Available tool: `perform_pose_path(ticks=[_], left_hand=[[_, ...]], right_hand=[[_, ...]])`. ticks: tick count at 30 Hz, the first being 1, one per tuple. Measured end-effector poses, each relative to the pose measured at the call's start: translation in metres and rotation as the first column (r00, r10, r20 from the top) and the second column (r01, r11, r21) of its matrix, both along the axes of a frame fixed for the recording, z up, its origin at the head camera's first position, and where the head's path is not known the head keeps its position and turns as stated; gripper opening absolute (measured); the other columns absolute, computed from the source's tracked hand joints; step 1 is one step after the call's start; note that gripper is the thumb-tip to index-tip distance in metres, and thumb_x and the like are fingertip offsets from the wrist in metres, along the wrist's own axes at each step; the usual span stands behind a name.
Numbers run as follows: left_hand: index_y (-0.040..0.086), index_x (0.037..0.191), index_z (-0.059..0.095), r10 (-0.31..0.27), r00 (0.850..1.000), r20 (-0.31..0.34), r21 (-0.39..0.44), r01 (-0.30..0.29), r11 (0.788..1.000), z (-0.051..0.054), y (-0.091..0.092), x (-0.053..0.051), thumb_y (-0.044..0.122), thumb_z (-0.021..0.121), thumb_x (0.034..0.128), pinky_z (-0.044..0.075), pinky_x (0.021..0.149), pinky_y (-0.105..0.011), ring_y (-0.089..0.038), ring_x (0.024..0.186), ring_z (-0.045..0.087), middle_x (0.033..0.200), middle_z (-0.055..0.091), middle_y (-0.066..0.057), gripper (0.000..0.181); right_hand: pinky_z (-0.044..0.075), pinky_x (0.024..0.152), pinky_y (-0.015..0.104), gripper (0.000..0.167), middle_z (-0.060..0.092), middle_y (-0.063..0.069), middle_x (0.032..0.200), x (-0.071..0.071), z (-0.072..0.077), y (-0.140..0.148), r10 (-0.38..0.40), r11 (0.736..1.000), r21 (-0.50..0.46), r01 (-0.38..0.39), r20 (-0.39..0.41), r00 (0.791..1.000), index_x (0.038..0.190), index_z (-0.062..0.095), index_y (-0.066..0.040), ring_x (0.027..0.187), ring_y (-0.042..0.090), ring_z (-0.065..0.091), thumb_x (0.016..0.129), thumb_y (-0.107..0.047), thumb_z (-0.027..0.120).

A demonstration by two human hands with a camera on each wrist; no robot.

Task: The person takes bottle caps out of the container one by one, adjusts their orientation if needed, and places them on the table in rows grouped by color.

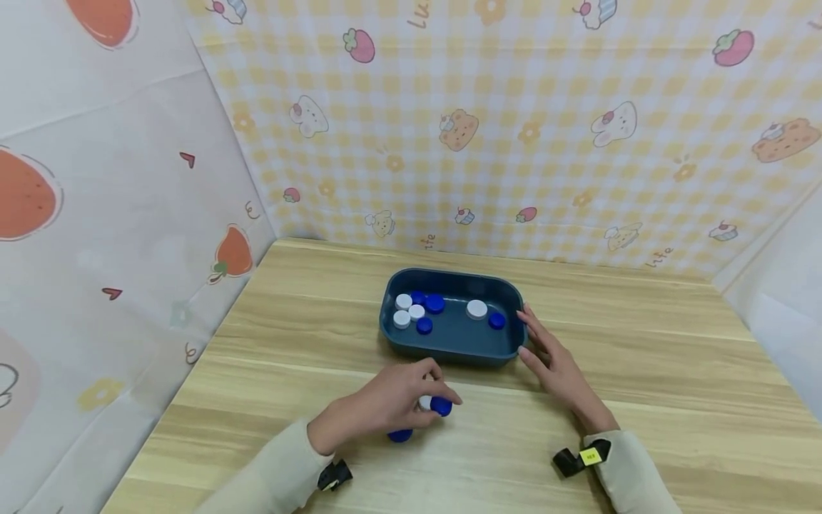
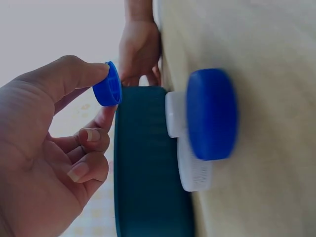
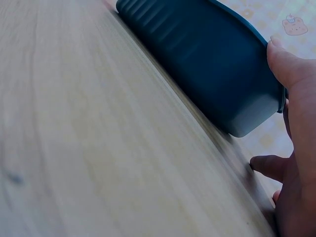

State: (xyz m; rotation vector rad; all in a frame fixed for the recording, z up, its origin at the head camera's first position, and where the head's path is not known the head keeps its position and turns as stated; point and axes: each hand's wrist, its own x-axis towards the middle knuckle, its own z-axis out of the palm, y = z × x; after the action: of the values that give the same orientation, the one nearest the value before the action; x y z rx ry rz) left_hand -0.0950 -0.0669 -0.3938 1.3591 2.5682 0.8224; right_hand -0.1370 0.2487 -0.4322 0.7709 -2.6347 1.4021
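Note:
A blue bottle cap (image 1: 441, 406) is pinched between the thumb and a finger of my left hand (image 1: 392, 396), raised off the table in front of a dark teal tray (image 1: 449, 351). Beneath that hand another blue cap (image 1: 399, 435) and white caps (image 2: 193, 168) lie on the table, partly hidden from the head view. My right hand (image 1: 561, 371) touches the tray's right end, its thumb (image 3: 285, 64) at the rim and its fingers extended. Inside the tray, several white caps (image 1: 402, 319) and blue caps (image 1: 434, 303) are mostly grouped at the left; one white cap (image 1: 477, 309) and one blue cap (image 1: 496, 320) sit at the right.
The wood-grain table (image 1: 308, 300) extends around the tray on all sides. A yellow checked cloth (image 1: 411, 143) hangs behind it, and a white printed cloth (image 1: 141, 235) at the left.

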Motion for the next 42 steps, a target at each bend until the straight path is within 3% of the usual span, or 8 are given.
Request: perform_pose_path(ticks=[2, 4, 11, 16, 24, 34, 42], left_hand=[[0.027, 0.117, 0.069, -0.011, 0.999, -0.031, -0.015, 0.01, 1.0, -0.004, -0.002, 0.003, 0.02, 0.071, 0.0873, 0.038, 0.061, -0.012, -0.004, 0.072, 0.052, 0.104, 0.053, 0.003, 0.031], [0.029, 0.118, 0.069, -0.02, 0.998, -0.055, -0.031, 0.018, 0.999, -0.009, -0.003, 0.007, 0.021, 0.071, 0.0868, 0.036, 0.061, -0.013, -0.003, 0.074, 0.048, 0.101, 0.052, 0.005, 0.032], [0.031, 0.115, 0.07, -0.039, 0.993, -0.114, -0.069, 0.032, 0.997, -0.019, -0.005, 0.013, 0.022, 0.071, 0.0855, 0.033, 0.056, -0.012, -0.001, 0.071, 0.042, 0.097, 0.048, 0.01, 0.031], [0.03, 0.111, 0.072, -0.072, 0.985, -0.154, -0.103, 0.056, 0.993, -0.021, -0.004, 0.013, 0.02, 0.071, 0.0839, 0.031, 0.057, -0.01, 0.0, 0.072, 0.04, 0.097, 0.049, 0.009, 0.029], [0.027, 0.103, 0.073, -0.122, 0.978, -0.17, -0.185, 0.089, 0.979, -0.023, -0.001, 0.012, 0.016, 0.07, 0.0845, 0.032, 0.058, -0.012, -0.003, 0.078, 0.042, 0.096, 0.047, 0.007, 0.021], [0.026, 0.1, 0.074, -0.17, 0.966, -0.194, -0.205, 0.129, 0.97, -0.028, -0.002, 0.007, 0.017, 0.07, 0.0865, 0.036, 0.065, -0.012, -0.004, 0.083, 0.045, 0.098, 0.051, 0.009, 0.017], [0.026, 0.097, 0.075, -0.182, 0.969, -0.166, -0.2, 0.147, 0.969, -0.029, -0.004, 0.008, 0.017, 0.071, 0.0859, 0.04, 0.072, -0.012, -0.002, 0.089, 0.047, 0.102, 0.054, 0.012, 0.015]], right_hand=[[0.036, 0.094, 0.021, 0.056, 0.018, 0.019, 0.156, 0.0, 0.0, 0.0, 0.002, 1.0, 0.0, -0.002, 0.002, 1.0, 0.148, 0.03, 0.0, 0.131, 0.041, 0.035, 0.097, -0.001, 0.052], [0.037, 0.094, 0.02, 0.056, 0.018, 0.019, 0.156, 0.001, 0.0, 0.0, 0.004, 1.0, -0.001, -0.004, 0.001, 1.0, 0.147, 0.03, 0.001, 0.131, 0.042, 0.036, 0.096, -0.001, 0.052], [0.041, 0.093, 0.045, 0.056, 0.019, 0.018, 0.156, 0.001, 0.001, 0.001, -0.007, 1.0, 0.002, 0.007, -0.003, 1.0, 0.148, 0.031, -0.001, 0.13, 0.042, 0.037, 0.096, -0.001, 0.053], [0.041, 0.094, 0.036, 0.056, 0.02, 0.016, 0.156, 0.0, 0.001, 0.002, -0.02, 1.0, 0.01, 0.02, 0.001, 1.0, 0.148, 0.031, -0.002, 0.13, 0.039, 0.038, 0.096, -0.002, 0.053], [0.04, 0.092, 0.054, 0.055, 0.018, 0.019, 0.155, 0.0, 0.002, 0.001, -0.004, 1.0, -0.013, 0.004, 0.011, 1.0, 0.147, 0.031, 0.001, 0.13, 0.045, 0.036, 0.096, -0.001, 0.053], [0.038, 0.094, 0.05, 0.055, 0.016, 0.016, 0.157, 0.0, 0.002, 0.0, -0.002, 1.0, -0.012, 0.002, 0.019, 1.0, 0.149, 0.029, -0.002, 0.132, 0.042, 0.034, 0.098, -0.004, 0.051], [0.038, 0.094, 0.051, 0.055, 0.016, 0.015, 0.157, -0.001, -0.001, 0.001, 0.006, 1.0, -0.026, -0.005, 0.023, 1.0, 0.149, 0.03, -0.002, 0.132, 0.043, 0.034, 0.098, -0.003, 0.051]])
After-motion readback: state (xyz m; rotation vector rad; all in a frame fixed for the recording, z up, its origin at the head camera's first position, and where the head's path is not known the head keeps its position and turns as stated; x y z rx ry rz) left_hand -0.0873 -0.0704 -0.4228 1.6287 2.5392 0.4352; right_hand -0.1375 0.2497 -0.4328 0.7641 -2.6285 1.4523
